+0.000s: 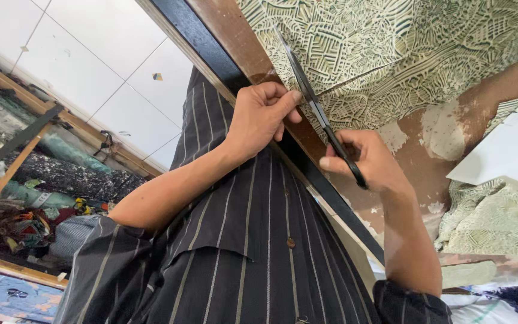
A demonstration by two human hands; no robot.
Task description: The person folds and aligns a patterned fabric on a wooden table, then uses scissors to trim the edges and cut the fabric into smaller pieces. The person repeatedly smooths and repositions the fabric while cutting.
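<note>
Scissors (319, 111) are gripped in my right hand (370, 159), blades already partway into the green patterned fabric (385, 54) lying on the counter (427, 144). My left hand (262, 117) pinches the fabric edge beside the blades; most of the cloth beyond my fingers looks uncut.

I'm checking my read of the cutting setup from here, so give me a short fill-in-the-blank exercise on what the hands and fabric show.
1. The right hand holds black ____ by the handles.
2. The blades lie on the ____-patterned fabric.
3. The left hand presses at the fabric's edge on the ____ table.
4. The person's shirt is dark with pale ____.

Missing words: scissors; green; brown; stripes
</note>
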